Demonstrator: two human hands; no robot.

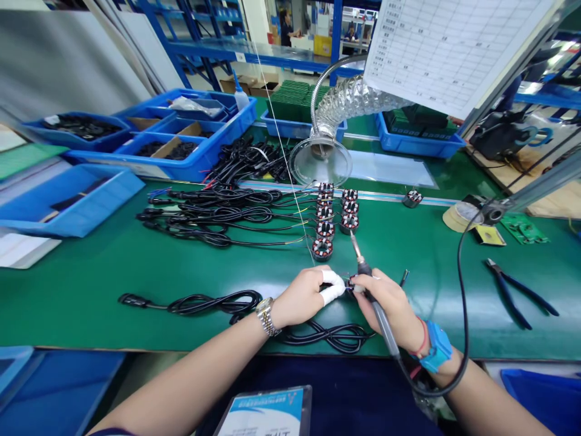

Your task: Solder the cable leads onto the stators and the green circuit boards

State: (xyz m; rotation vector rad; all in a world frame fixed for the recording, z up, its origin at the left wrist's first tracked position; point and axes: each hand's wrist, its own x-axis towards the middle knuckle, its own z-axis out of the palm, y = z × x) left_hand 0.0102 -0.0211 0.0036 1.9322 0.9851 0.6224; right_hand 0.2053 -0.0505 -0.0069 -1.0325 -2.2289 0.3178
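Note:
My left hand, with white covers on its thumb and index finger, is pinched at a small dark piece, mostly hidden between my two hands. In my right hand lies a soldering iron, its bare metal tip pointing away from me toward the wound coil rings. The right fingertips also touch the small piece. Just beyond stand two rows of coil rings, the left row with wires of black cables leading to it. Coiled black cables lie under and beside my wrists.
A clear fume hood on a foil duct hangs over the far rings. Pliers lie at right, near a round yellowish pad. Blue bins stand at back left. A thin strand slants down toward my hands.

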